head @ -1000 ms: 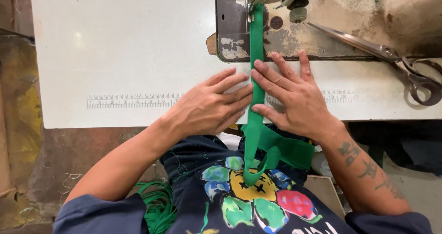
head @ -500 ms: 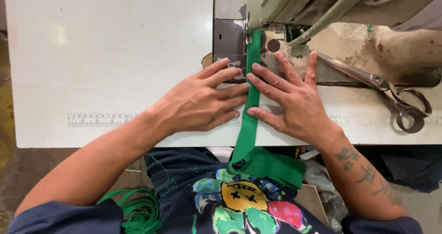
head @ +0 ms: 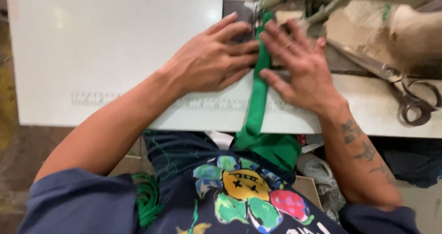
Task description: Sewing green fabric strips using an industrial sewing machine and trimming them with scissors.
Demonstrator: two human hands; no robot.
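No labels, signs or screens show here. The nearest thing to a package is a crumpled clear plastic bag (head: pixel 317 169) at about four o'clock, below the table edge, beside a flat brown cardboard piece (head: pixel 306 188) at about five o'clock. Both sit just right of the green fabric bundle (head: pixel 271 149); their contents cannot be told.

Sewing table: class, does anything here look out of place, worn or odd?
The scissors lie at the table's right end, dark and rusty-looking. The machine bed beside them looks grimy. The green strip lies straight between the left hand and right hand.
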